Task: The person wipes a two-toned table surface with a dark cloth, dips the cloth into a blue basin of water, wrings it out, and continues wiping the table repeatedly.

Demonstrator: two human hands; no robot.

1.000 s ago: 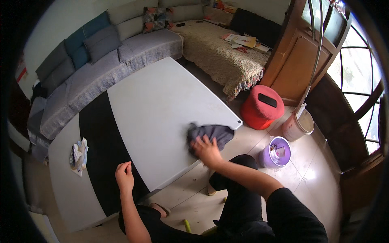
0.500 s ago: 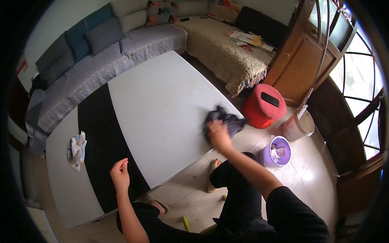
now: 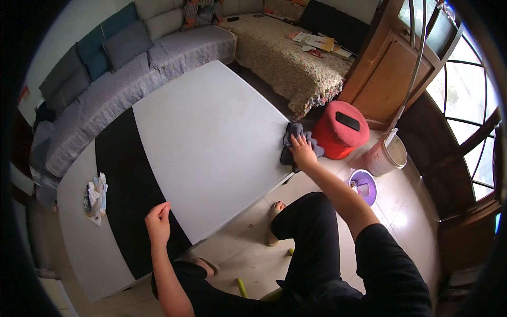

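Note:
A dark grey cloth (image 3: pixel 289 138) lies bunched at the right edge of the table (image 3: pixel 211 132), part of it hanging past the rim. Pressed down over it is my right hand (image 3: pixel 303 152), gripping the cloth beneath the palm and fingers. My left hand (image 3: pixel 158 222) hovers by the near edge of the table's black stripe (image 3: pixel 132 179). Its fingers are curled together with the thumb against them, and nothing shows in them. On the table's left part sits a crumpled tissue pack (image 3: pixel 96 198), away from both hands.
Right of the table stands a red stool (image 3: pixel 338 134) with a phone (image 3: pixel 348 121) on it. A purple bucket (image 3: pixel 364 186) and a pale bucket (image 3: pixel 390 157) stand on the tiles. A sofa (image 3: pixel 121 87) and a covered daybed (image 3: pixel 274 53) line the far side.
My right hand has pushed the cloth farther right, to the table's edge, and slightly away from me. My left hand has barely moved. The view has shifted a little.

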